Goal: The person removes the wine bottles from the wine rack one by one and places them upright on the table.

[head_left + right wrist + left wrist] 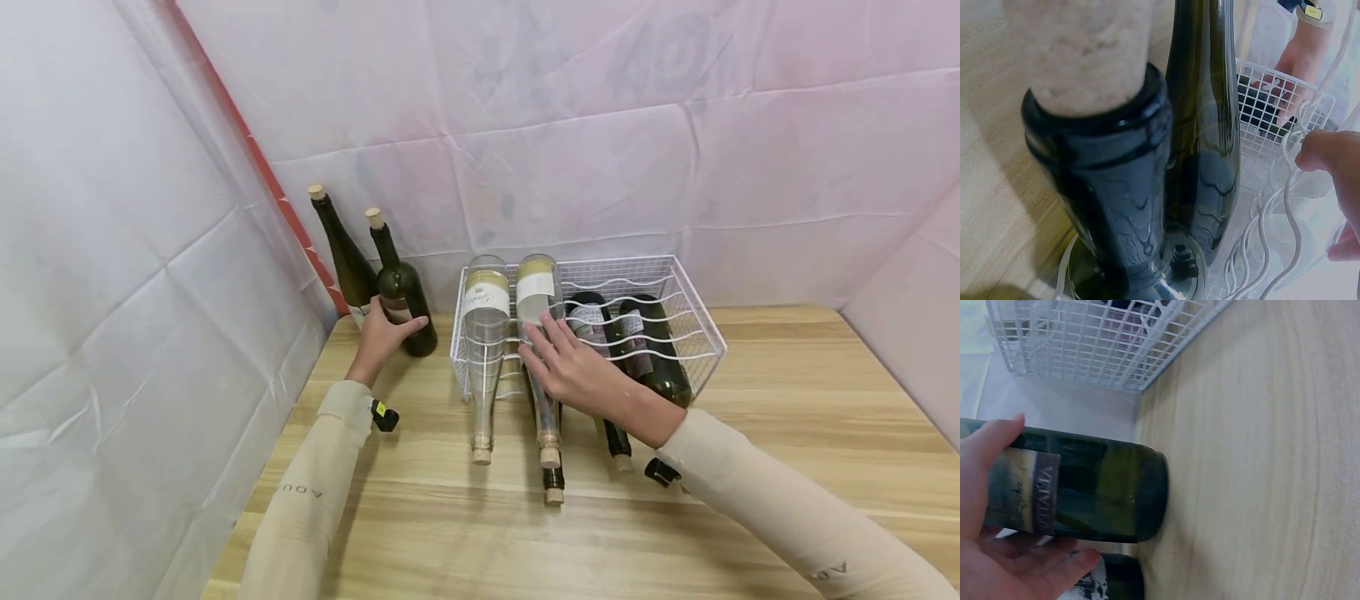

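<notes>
At the back left, two corked dark green wine bottles stand upright. My left hand (381,337) grips the nearer bottle (401,287) low on its body, thumb on one side and fingers on the other. The farther bottle (347,258) stands close behind those fingers. In the left wrist view the held bottle (1100,487) shows a paper label beside my thumb. My right hand (585,373) lies with fairly straight fingers over a clear bottle (535,287) on the white wire rack (705,325); firm contact is hard to tell.
Another clear bottle (486,292) lies on the rack's left. Lower down lie dark bottles (654,333), and corked necks (553,477) stick out over the wooden table (450,533). White sheeting (562,183) hangs behind and at the sides.
</notes>
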`<move>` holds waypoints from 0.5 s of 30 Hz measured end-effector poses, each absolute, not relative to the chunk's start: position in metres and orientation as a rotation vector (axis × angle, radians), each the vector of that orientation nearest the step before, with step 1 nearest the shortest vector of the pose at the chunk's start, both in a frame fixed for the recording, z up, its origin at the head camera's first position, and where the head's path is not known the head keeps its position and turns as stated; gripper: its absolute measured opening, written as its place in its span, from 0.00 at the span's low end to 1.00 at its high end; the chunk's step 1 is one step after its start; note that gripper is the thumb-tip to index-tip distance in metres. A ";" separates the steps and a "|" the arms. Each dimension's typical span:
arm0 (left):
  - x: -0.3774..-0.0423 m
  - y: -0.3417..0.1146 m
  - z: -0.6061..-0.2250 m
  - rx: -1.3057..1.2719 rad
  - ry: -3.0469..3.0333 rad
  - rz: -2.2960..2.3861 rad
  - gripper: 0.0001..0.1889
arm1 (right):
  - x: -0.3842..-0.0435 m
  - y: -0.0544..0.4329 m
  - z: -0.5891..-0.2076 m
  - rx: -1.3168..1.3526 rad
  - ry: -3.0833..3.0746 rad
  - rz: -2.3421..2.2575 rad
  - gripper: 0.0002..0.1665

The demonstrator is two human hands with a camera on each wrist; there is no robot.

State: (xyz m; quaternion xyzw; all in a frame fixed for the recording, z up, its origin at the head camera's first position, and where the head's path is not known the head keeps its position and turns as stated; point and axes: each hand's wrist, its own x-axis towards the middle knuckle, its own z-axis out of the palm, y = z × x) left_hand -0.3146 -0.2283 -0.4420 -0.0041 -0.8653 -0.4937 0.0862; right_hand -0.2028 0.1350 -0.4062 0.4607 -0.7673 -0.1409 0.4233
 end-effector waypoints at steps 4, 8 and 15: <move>-0.311 -0.228 -0.438 -0.017 -2.611 -1.463 0.49 | -0.204 0.135 -0.408 1.153 -1.894 -0.337 0.31; -0.306 -0.229 -0.435 -0.021 -2.647 -1.438 0.48 | -0.206 0.135 -0.409 1.162 -1.877 -0.328 0.29; -0.299 -0.231 -0.430 -0.016 -2.668 -1.438 0.53 | -0.207 0.137 -0.404 1.194 -1.892 -0.330 0.29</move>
